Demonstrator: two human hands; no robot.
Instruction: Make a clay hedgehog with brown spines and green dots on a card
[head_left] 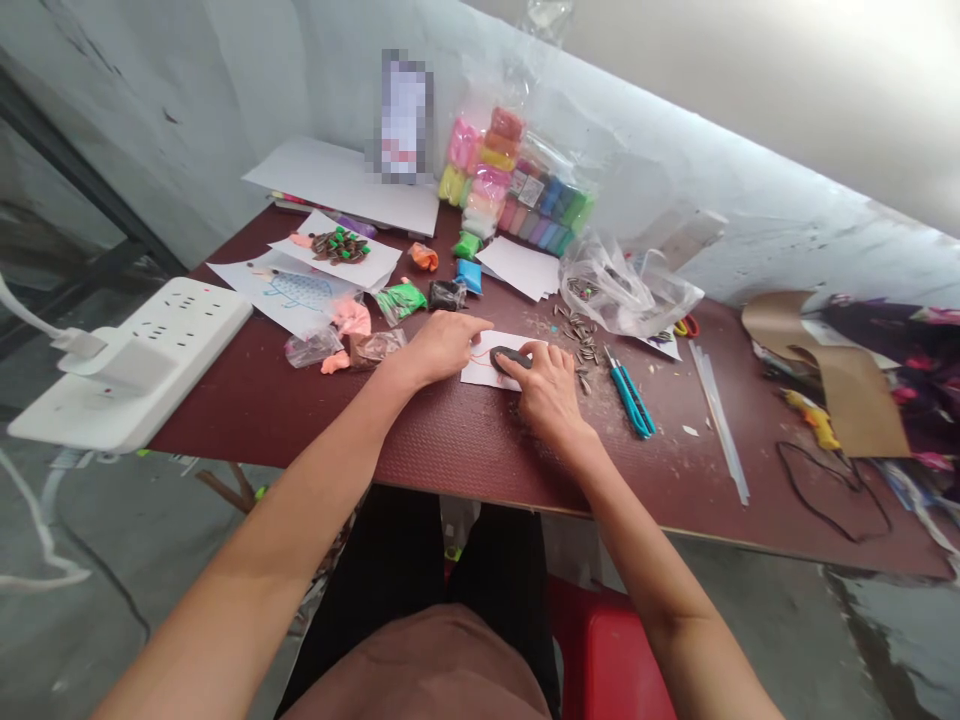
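Observation:
A small white paper [478,372] with an orange-red outline lies on the table before me. On it rests a flat, dark grey lump of modelling clay [504,356]. My right hand [549,388] has its thumb and index finger on the lump, closed at its right side. My left hand [444,345] rests at the paper's left edge, index finger stretched out, the other fingers partly hidden. Close by lie a black clay packet [448,294], a brown clay packet [377,348] and pink clay [351,316]. Sunflower seeds [577,338] are scattered right of the paper.
A teal utility knife [631,398], clear glue sticks [720,425] and a yellow glue gun [814,418] lie to the right. A white power strip [135,370] sits at the left edge. Bagged coloured clay [536,205], a plastic bag [637,290] and drawn papers [292,300] lie further back.

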